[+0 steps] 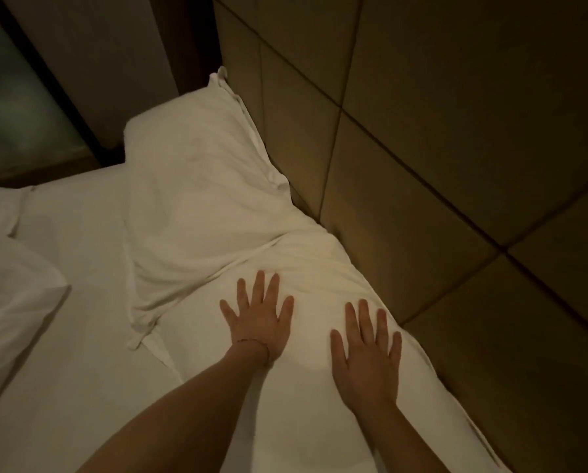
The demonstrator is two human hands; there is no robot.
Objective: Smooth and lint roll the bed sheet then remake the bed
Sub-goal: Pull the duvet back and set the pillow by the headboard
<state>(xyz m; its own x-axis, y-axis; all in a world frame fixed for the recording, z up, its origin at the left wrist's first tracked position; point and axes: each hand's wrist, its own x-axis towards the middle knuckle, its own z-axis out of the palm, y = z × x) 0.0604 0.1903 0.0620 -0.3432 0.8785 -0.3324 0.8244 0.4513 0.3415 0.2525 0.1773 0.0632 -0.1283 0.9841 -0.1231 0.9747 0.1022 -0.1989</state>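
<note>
A white pillow (303, 387) lies along the padded headboard, and both my hands lie flat on it. My left hand (258, 319) presses on its upper part with fingers spread. My right hand (367, 349) rests palm down beside it, nearer the headboard. A second white pillow (197, 186) sits beyond them, wrinkled, reaching into the corner. The white bed sheet (77, 336) spreads out to the left of the pillows. No lint roller is in view.
The tan padded headboard (439, 148) fills the right side. A bunched white duvet or pillow (9, 295) lies at the left edge. A dark wall and a frosted panel (19, 97) stand behind the bed's corner.
</note>
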